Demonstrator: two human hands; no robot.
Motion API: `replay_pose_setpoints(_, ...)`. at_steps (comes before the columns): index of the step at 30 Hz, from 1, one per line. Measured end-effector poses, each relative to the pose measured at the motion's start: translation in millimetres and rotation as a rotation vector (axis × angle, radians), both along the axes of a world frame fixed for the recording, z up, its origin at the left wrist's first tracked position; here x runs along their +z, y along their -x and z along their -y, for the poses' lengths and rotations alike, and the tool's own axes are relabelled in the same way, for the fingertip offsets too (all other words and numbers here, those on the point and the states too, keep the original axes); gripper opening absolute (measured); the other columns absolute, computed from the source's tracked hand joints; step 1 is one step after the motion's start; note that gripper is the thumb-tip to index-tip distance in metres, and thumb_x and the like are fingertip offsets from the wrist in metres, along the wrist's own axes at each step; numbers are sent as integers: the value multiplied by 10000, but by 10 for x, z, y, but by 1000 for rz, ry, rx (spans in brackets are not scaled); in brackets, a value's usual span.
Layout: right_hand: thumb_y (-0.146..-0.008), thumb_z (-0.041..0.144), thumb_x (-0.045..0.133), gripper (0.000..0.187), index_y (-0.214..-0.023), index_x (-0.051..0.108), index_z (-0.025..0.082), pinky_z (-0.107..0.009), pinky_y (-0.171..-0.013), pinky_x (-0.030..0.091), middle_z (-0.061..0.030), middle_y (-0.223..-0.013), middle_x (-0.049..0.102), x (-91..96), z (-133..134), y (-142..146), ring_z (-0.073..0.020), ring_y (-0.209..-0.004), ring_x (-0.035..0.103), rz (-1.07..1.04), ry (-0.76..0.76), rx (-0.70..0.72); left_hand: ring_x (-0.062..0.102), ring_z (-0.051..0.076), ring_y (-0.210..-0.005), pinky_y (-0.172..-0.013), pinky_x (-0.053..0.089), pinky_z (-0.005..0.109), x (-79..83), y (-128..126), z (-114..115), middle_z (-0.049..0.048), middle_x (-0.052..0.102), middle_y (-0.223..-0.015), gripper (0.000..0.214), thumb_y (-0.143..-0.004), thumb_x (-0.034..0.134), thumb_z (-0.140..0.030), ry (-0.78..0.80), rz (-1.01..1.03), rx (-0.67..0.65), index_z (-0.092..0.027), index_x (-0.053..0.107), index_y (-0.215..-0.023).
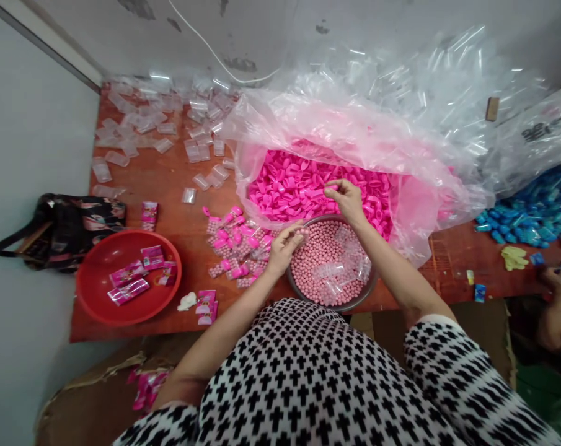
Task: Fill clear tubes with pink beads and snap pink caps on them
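Observation:
My left hand [284, 249] is closed at the left rim of a bowl [303, 272] of pink beads, pinching a small transparent container [303, 231] with pink beads in it. Most of that container is hidden by the fingers. Several empty transparent containers [331, 270] lie on the beads. Above the bowl's far edge, my right hand [348, 201] pinches a bright pink cap [332, 187]. Behind it, a large plastic bag [261, 118] lies open, full of loose pink caps [294, 186]. Filled containers with pink caps [236, 241] are heaped left of the bowl.
A red basin [89, 291] with pink packets stands at the left, beside a black bag [66, 229]. Empty transparent containers [145, 118] lie scattered behind. A big transparent bag [447, 80] is at the back right. Blue pieces [526, 217] and another person's hand [556, 282] are at the right.

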State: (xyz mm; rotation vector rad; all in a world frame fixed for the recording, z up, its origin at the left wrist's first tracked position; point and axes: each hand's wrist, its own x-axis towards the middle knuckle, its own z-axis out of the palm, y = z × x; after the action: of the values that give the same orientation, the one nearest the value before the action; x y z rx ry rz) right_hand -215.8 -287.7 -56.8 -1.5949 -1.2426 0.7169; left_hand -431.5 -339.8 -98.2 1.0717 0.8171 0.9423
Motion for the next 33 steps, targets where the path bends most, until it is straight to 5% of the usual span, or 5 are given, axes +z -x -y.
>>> replay_pose_setpoints(5,-600,331,792,286,-756,593,195,-323,-732,529,-7,-853,684,67,666,324,-132,-702,625,-575,91,5,641,206,-1015,-831,562,357,126,-73,21,93,603,-1252,416,-762,650,-486,51,140,-14,-195,614,-1058)
replay_pose_setpoints(10,-643,348,787,255,-725,611,182,-328,-811,525,-14,-873,692,157,1044,492,-142,-815,644,-495,44,85,671,179,-894,-830,562,367,186,-38,121,63,677,-1074,447,-768,633,-510,13,129,-24,-200,611,-1089)
replay_pose_setpoints(17,-678,364,758,329,-908,601,188,-293,-647,534,12,-710,663,377,1194,490,-128,-651,628,-496,322,330,651,219,-982,-879,532,369,322,116,230,73,692,-1069,360,-775,647,-446,-130,50,-175,-182,672,-1018)
replay_pose_setpoints(28,-761,366,690,225,-925,645,219,-308,-795,490,-44,-996,636,664,1392,486,-184,-940,587,119,-3,258,660,201,-927,-853,531,340,326,132,348,65,708,-1025,343,-822,591,-410,-243,-129,-187,-184,677,-1065)
replay_pose_setpoints(33,-789,379,670,193,-835,620,198,-286,-693,441,-26,-780,619,686,1394,559,-157,-725,558,389,-7,345,669,198,-928,-891,508,327,330,149,339,58,727,-984,285,-832,593,-371,-459,-217,-189,-189,711,-1016)
